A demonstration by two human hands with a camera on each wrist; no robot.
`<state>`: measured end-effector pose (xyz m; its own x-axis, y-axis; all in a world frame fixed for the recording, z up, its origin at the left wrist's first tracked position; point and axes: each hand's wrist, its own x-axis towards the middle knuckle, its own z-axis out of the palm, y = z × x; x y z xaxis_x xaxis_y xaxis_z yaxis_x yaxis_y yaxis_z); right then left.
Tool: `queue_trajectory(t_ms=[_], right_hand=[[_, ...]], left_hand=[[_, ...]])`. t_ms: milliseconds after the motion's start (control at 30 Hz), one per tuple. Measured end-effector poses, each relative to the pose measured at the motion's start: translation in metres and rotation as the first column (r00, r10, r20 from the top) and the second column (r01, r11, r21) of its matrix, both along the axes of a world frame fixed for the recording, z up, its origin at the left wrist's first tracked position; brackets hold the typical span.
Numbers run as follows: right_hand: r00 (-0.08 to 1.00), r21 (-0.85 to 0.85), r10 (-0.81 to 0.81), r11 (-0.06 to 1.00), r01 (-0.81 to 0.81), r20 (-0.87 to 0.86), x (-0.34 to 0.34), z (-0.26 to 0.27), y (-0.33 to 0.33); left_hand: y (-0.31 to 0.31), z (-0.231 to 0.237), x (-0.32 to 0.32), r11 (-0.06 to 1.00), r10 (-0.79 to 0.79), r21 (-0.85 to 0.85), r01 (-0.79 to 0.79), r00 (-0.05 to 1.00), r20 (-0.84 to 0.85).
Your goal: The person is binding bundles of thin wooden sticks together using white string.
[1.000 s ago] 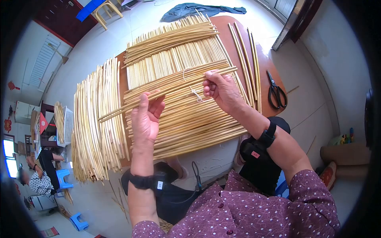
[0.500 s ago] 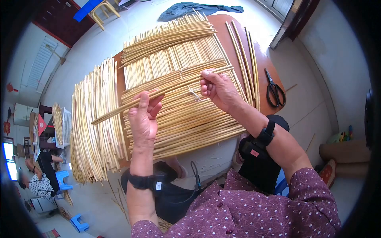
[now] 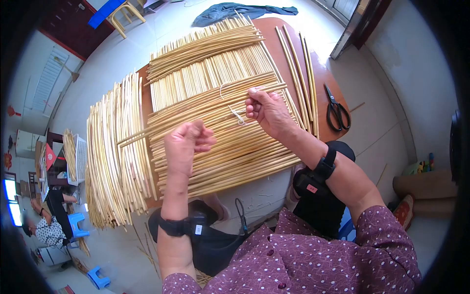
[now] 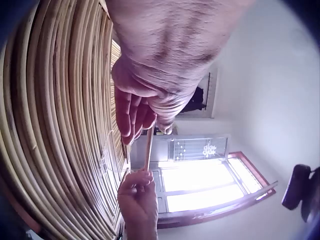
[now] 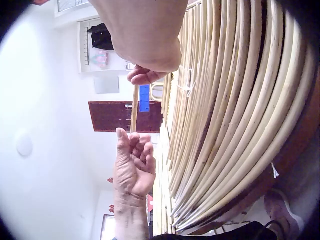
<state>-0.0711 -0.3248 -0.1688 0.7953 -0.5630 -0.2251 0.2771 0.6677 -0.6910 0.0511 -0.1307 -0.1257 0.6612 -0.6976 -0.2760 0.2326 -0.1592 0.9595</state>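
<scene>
Pinching thin sticks (image 3: 274,88) between thumb and forefinger, the right hand (image 3: 268,111) reaches in from the lower right in the head view. Its wrist device bears a pink label (image 3: 312,188), the left wristband a white label (image 3: 198,229); both are too small to read. The left forearm rises nearly upright, the left hand's (image 3: 187,141) fingers curled close beside the sticks, which lie above rows of sticks (image 3: 230,164) on the counter (image 3: 329,73). From the left wrist, one stick spans both hands. From the right wrist, the left thumb points up near that stick; whether those fingers grip, I cannot tell.
</scene>
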Motion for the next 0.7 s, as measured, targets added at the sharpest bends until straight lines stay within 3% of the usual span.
queue_trajectory(t_ms=[33,67,100,133,167,233,267,433,500,533,700], right_hand=[[1.000,0.000,-0.002,1.000,0.002,-0.001,0.000,0.000,0.000],[1.000,-0.001,0.000,1.000,0.000,-0.018,0.001,-0.001,0.001],[0.999,-0.004,0.001,1.000,-0.001,-0.034,0.001,0.000,0.001],[0.999,-0.003,-0.002,1.000,0.002,-0.034,0.001,0.000,0.002],[0.999,0.000,0.011,1.000,-0.011,-0.033,0.002,0.001,0.003],[0.999,0.005,0.024,1.000,-0.024,-0.036,0.002,0.003,0.005],[0.999,0.005,0.033,0.999,-0.033,-0.027,0.002,0.004,0.006],[0.998,0.006,0.061,0.998,-0.061,-0.017,0.002,0.006,0.005],[0.999,-0.005,0.036,0.999,-0.036,-0.029,0.002,0.006,0.003],[0.999,0.013,0.040,0.999,-0.040,-0.016,0.001,0.008,0.002],[0.990,-0.042,0.049,0.998,-0.055,-0.135,-0.001,0.009,-0.001]], left_hand=[[0.000,0.003,-0.007,1.000,-0.002,0.000,0.002,1.000,-0.001],[-0.002,0.005,-0.018,1.000,0.006,0.006,-0.008,0.959,0.283],[-0.004,0.006,-0.023,1.000,0.011,0.007,-0.018,0.839,0.544],[-0.008,0.004,-0.021,0.998,0.052,-0.067,0.000,0.632,0.773],[-0.012,0.007,-0.020,0.998,0.049,-0.065,0.003,0.633,0.773],[-0.024,0.024,-0.019,0.997,0.021,-0.017,-0.076,0.050,0.999],[-0.028,0.027,-0.015,0.999,-0.030,0.030,-0.041,-0.009,0.999],[-0.048,0.020,0.003,0.987,-0.115,0.124,0.100,-0.091,0.989],[-0.053,0.023,-0.001,0.965,-0.257,0.248,0.086,0.123,0.959],[-0.055,0.019,0.003,0.969,-0.226,0.218,0.118,0.058,0.972],[-0.059,0.006,0.005,0.972,-0.173,0.169,0.163,0.008,0.985]])
